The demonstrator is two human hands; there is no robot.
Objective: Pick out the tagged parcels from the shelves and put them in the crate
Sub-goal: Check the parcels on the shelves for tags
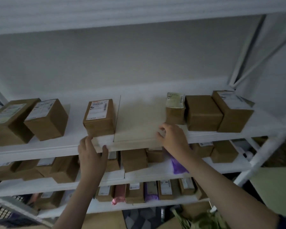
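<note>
A white shelf unit [40,150] carries brown cardboard boxes on several levels, and on its upper shelf a large flat pale parcel [139,119] lies between a labelled box [99,118] and three boxes at the right. The left hand [91,156] grips the parcel's near left corner, thumb beneath. The right hand [173,138] pinches its near right corner with curled fingers.

Legible text: none.
Shipping labels present on cardboard parcels [98,118] on the shelves [40,148]; print and barcodes too blurred to read. One label [98,107] shows a red header strip only.
</note>
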